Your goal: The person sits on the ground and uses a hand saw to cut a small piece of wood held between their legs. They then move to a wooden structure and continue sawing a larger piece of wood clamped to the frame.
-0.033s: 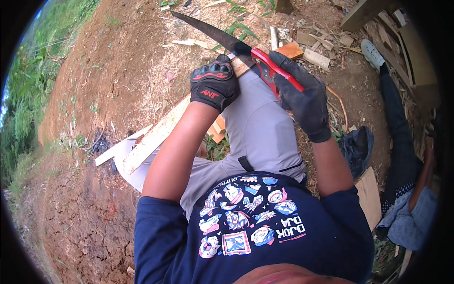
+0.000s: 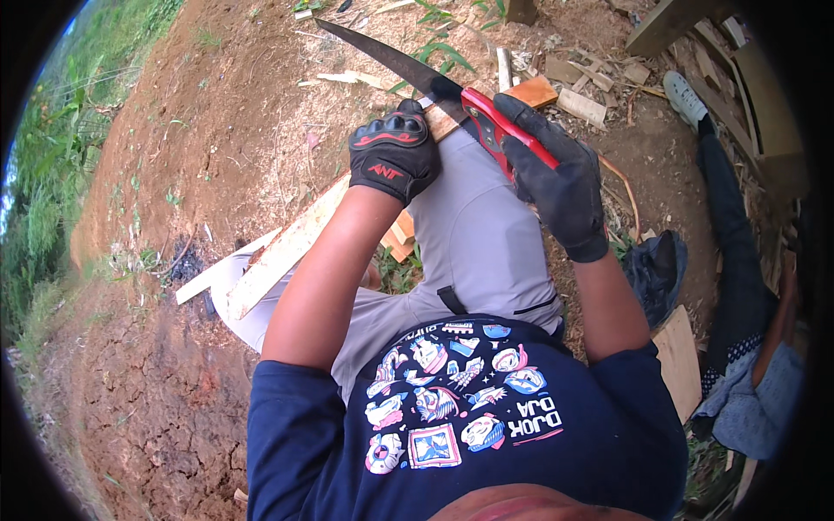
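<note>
Take the middle of the head view as the centre of the dial. Your right hand (image 2: 560, 182), in a black glove, is at 2 o'clock and grasps the red handle (image 2: 480, 117) of a saw (image 2: 441, 87). The curved blade extends from the handle toward 10 o'clock, its tip well apart from both hands. Your left hand (image 2: 395, 152), in a black glove with red trim, is just before 12 o'clock, clenched on a wooden plank (image 2: 282, 252); its fingertips are hidden. The plank runs from your raised knee down toward 8 o'clock, passing beneath your left forearm (image 2: 317, 278), and lies across the legs of your grey trousers (image 2: 473, 221). The blade crosses the plank's upper end, just beside the left hand; whether the teeth bite into the wood cannot be told. A narrower wood strip (image 2: 204, 284) lies beside the plank's lower end, at 9 o'clock. An orange-brown wood block (image 2: 532, 92) rests on the ground at 1 o'clock, among pale offcuts. A dark plastic bag (image 2: 653, 273) lies at 3 o'clock. Beyond it, another person's dark trouser leg (image 2: 730, 217) extends toward a light shoe (image 2: 685, 100) at 2 o'clock
</note>
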Available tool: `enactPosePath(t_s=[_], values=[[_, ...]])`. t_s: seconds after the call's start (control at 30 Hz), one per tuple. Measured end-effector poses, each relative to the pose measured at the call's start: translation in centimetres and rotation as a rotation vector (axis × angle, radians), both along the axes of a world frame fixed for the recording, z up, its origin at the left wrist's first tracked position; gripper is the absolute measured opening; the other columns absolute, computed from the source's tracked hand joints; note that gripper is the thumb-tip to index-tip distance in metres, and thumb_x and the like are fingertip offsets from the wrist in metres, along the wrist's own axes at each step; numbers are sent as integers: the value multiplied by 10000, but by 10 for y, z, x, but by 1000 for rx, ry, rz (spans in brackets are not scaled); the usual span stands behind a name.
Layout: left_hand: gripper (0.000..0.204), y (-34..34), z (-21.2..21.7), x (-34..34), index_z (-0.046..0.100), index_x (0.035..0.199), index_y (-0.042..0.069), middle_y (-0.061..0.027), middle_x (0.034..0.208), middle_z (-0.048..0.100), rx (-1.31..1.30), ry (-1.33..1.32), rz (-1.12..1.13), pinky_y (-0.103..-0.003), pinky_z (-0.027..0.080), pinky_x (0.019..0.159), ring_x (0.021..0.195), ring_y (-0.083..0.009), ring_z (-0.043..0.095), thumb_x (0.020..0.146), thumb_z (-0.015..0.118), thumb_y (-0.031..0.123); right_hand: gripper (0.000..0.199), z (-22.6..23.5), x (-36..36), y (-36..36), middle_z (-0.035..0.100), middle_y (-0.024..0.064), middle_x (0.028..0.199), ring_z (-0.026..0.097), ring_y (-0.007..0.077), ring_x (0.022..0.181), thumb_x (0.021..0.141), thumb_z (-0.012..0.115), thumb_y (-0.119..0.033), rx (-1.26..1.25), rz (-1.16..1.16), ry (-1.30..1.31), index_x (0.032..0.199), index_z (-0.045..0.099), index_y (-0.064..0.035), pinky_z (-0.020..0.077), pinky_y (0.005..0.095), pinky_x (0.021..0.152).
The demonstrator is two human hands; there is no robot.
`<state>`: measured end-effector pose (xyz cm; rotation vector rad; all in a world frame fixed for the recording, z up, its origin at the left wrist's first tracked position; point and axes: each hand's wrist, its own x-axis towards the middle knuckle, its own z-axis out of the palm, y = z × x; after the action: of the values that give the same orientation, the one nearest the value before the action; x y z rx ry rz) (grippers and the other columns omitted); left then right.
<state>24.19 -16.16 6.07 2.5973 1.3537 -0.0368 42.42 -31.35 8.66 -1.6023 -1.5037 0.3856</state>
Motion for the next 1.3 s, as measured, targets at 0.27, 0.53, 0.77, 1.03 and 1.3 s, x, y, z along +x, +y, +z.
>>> enactPosePath(t_s=[0.27, 0.53, 0.77, 1.03, 1.3], values=[[332, 1, -1, -1, 652, 1185, 15, -265, 1100, 780, 31, 71, -21, -569, 587, 924, 1029, -456, 766, 949, 560, 231, 377, 14, 4, -39, 761, 197, 1348, 779, 331, 1178, 1013, 754, -74, -103, -69, 163, 1388, 732, -36, 633, 422, 971], [339, 6, 2, -9, 657, 1187, 25, -268, 1056, 777, 1, 81, -79, -562, 595, 898, 1003, -466, 766, 931, 577, 232, 424, 25, 10, -98, 773, 196, 1327, 777, 313, 1199, 1008, 760, -81, -141, -73, 70, 1426, 709, -29, 610, 413, 1009], [332, 3, 12, -2, 661, 1209, 78, -255, 1074, 780, 12, 61, -86, -557, 595, 908, 1025, -459, 764, 936, 563, 240, 404, 7, -4, -2, 774, 190, 1323, 784, 317, 1166, 1005, 775, -99, 39, 9, 51, 1397, 717, -23, 622, 419, 990], [359, 3, 8, 2, 640, 1222, 34, -253, 1115, 782, -15, 109, -41, -569, 586, 944, 1068, -452, 763, 944, 553, 244, 392, 10, 0, -31, 764, 194, 1339, 779, 336, 1166, 1012, 764, -100, 11, -3, -57, 1391, 715, -16, 624, 432, 981], [362, 6, 12, 3, 641, 1220, 21, -261, 1107, 780, -38, 133, -80, -556, 582, 966, 1067, -463, 757, 942, 562, 239, 399, 20, 9, -72, 770, 189, 1336, 777, 330, 1186, 1010, 760, -90, -55, -52, 55, 1400, 715, -21, 624, 422, 980]])
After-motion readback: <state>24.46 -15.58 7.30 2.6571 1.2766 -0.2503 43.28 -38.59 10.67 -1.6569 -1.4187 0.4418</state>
